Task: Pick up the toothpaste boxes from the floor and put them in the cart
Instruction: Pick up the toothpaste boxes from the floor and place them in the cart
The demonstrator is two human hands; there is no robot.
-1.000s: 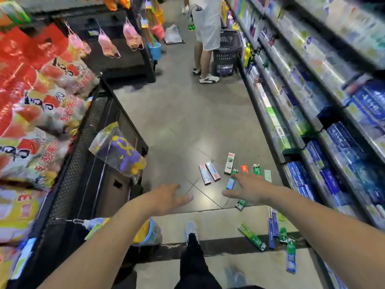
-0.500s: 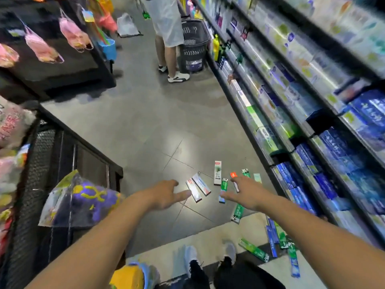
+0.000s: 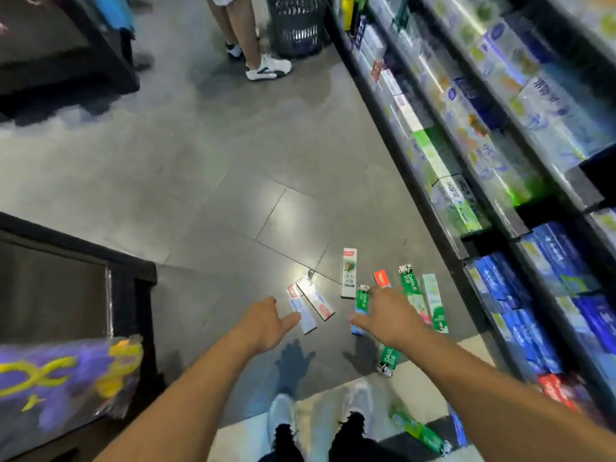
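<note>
Both arms are reaching forward and down over the floor (image 3: 206,181). The left hand (image 3: 266,323) is hanging open with the fingers spread, holding nothing, just beside two white boxes (image 3: 310,306) that are lying side by side. The right hand (image 3: 388,316) is also open and empty, fingers stretched out, and it is covering part of a green box (image 3: 362,299) and a blue one under it. Around it more toothpaste boxes are lying flat on the floor: a white upright-looking one (image 3: 349,273), a red one (image 3: 381,278), two green ones (image 3: 409,282) near the shelf (image 3: 433,201), one green (image 3: 389,358) closer to the feet, and another (image 3: 420,431) by the right shoe. The cart (image 3: 133,288) is standing at the left, with a purple and yellow bag (image 3: 66,375) at its edge. Further away a person's legs (image 3: 246,38) are standing beside a black basket (image 3: 296,25).
</note>
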